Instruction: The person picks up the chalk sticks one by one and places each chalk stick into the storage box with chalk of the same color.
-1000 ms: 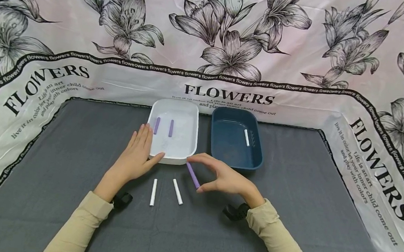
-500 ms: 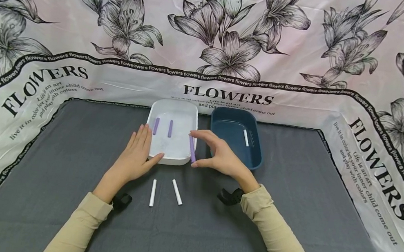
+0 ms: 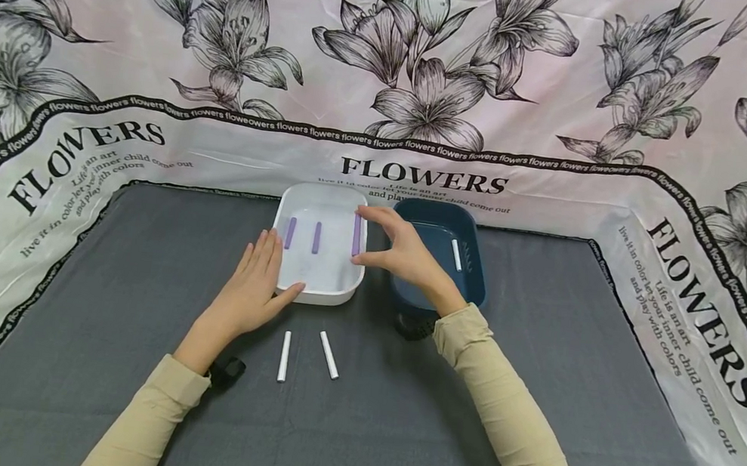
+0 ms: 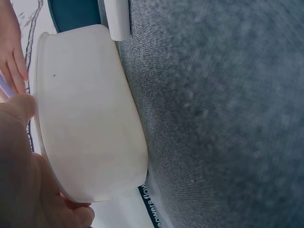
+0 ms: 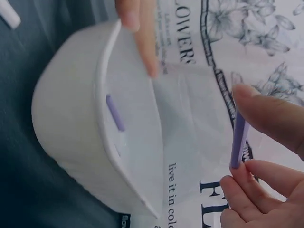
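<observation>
Left hand [image 3: 246, 289] on the white bin [image 3: 324, 277], right hand [image 3: 406, 250] pinching a held purple stick [image 3: 357, 233] over it

Left to right, from my end: I've got the left hand with fingers straight, laid along the bin's left wall, thumb apart from them at the near rim. No stick in that hand. Inside the bin, leftmost purple stick [image 3: 290, 233] and second purple stick [image 3: 317, 238] lie apart, roughly parallel. Nearer the person, straight white stick [image 3: 284, 356] and slanted white stick [image 3: 329, 355] lie on the grey cloth [image 3: 297, 438]. Held purple stick is over the bin's right side, clamped lengthwise between thumb and fingertips; right wrist view confirms. Right forearm crosses the near part of the blue bin [image 3: 442, 230]. One boxed white stick [image 3: 456, 255] lies in there, toward the right wall.
</observation>
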Demonstrator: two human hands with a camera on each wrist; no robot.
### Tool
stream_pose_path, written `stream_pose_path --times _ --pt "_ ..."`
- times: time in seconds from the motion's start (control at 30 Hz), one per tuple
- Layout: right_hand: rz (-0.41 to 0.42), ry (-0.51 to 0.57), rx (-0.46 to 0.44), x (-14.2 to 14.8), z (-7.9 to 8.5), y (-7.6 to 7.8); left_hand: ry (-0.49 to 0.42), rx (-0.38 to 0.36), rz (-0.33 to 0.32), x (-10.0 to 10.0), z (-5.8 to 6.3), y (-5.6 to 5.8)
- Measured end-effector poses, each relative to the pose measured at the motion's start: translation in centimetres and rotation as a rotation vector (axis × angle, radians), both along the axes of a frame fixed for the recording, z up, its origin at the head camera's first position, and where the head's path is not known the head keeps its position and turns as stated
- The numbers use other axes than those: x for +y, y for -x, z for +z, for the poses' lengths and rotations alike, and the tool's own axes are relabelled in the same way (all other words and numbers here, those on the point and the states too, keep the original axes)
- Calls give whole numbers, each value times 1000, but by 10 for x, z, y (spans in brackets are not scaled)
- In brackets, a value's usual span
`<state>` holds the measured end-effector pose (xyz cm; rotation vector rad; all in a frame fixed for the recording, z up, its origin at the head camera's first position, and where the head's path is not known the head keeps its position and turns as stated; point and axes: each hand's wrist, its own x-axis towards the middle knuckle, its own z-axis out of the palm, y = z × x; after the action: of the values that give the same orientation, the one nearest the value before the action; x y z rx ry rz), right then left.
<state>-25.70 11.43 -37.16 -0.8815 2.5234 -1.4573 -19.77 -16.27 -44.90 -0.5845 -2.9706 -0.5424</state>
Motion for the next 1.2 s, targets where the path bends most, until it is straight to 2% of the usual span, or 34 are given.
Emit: stream_pose_path --times 0.37,0.57,0.83,1.2 --pt "-131 -254 -56 -22 1 34 -7 13 1 0 -2 0" --pt "-149 -392 -45 -35 -1 49 7 4 3 -1 -2 0" --pt "-172 -573 -73 -52 -4 57 16 13 2 -1 0 0" --pt "-274 -751 -27 -75 -14 58 2 29 -1 1 1 -1"
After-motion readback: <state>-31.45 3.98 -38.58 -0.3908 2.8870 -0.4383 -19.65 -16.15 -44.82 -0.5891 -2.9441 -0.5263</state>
